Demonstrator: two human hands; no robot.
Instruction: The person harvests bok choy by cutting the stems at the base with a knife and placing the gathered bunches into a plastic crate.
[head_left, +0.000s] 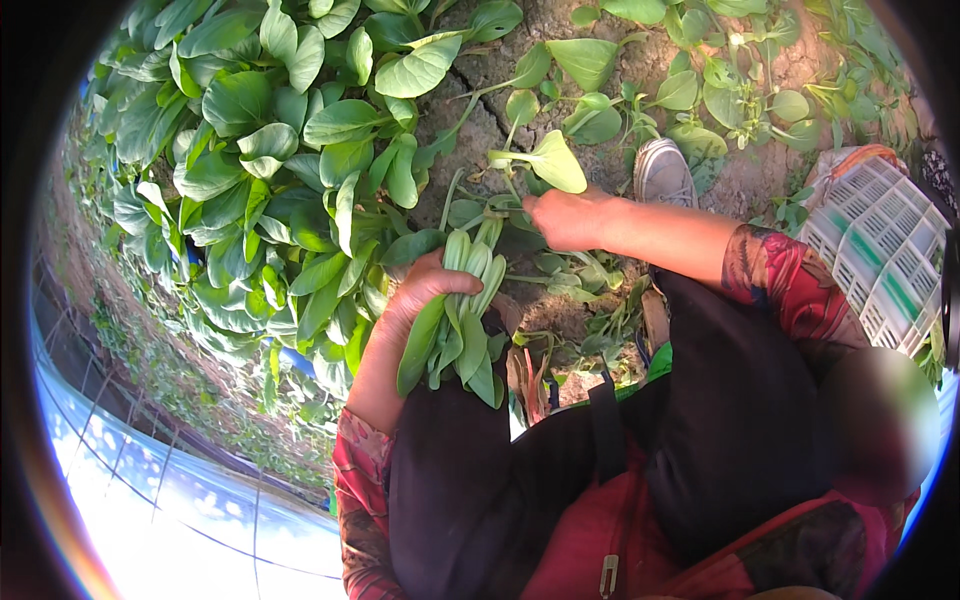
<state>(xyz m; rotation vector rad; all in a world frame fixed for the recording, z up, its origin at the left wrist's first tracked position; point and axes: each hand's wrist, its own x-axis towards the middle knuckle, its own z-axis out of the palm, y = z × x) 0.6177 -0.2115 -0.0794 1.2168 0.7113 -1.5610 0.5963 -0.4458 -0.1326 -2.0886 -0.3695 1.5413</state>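
My left hand (427, 289) is closed around a bunch of leafy greens (474, 277), like bok choy, its pale stem bases towards the soil and its leaves hanging over my knee. To the right of the bunch is my right hand (562, 217), close to the ground among loose leaves. Just above its fingers shows a yellow-green leaf (556, 161); whether the fingers hold that leaf or anything else is hidden.
Dense leafy green plants (300, 150) grow at the left. Loose leaves and small plants lie over cracked soil (480, 105). A white plastic crate (874, 236) stands at the right, beyond a light shoe (664, 172). Plastic sheeting (187, 510) borders the lower left.
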